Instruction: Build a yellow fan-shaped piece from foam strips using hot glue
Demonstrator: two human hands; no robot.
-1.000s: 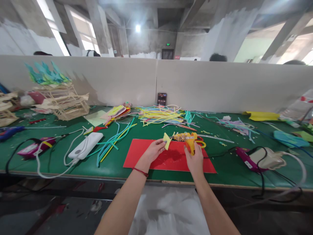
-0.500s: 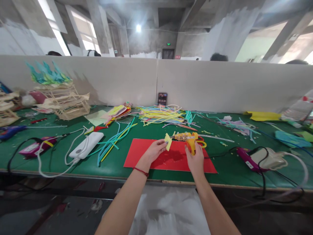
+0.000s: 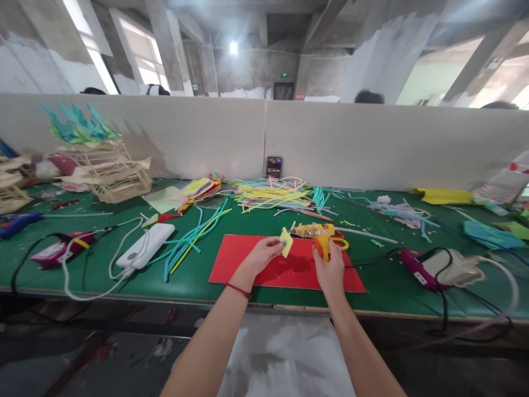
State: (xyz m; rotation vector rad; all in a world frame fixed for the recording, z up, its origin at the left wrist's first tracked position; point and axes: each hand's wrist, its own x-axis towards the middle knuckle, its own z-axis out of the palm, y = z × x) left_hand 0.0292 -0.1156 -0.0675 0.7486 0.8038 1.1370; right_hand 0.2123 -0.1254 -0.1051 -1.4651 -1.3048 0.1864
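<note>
Yellow piece (image 3: 286,242), small and ragged-edged, was held above the far side of the red board (image 3: 235,262), which was laid close to the near edge of the green surface (image 3: 380,280), roughly midway between its ends. It was pinched by the left hand (image 3: 264,255), the grip closed to the thickness of the piece at the fingertips. By the right hand (image 3: 332,267) a yellow-orange glue gun (image 3: 323,236) was grasped, the grip wrapped round its handle; trigger pressure could not be told. Its front end was pointed at the piece, very near; contact could not be made out.

Step in hand: judged to be gluing of the piece. Next, by the same judgement, a steady gun and a light pinch were called for, fingertips kept clear of the tip.

Counts. Held: one piece, one gun. Beneath: one board. Toward the surface's left end: one white block (image 3: 146,246), one magenta case (image 3: 55,251); a second magenta case (image 3: 417,270) was noted toward the right near corner. By the far edge, one bundle of coloured strips (image 3: 273,196) was seen, too tangled to be counted. Loose strips (image 3: 196,237) left of the board were crossed; no sure number was got.
</note>
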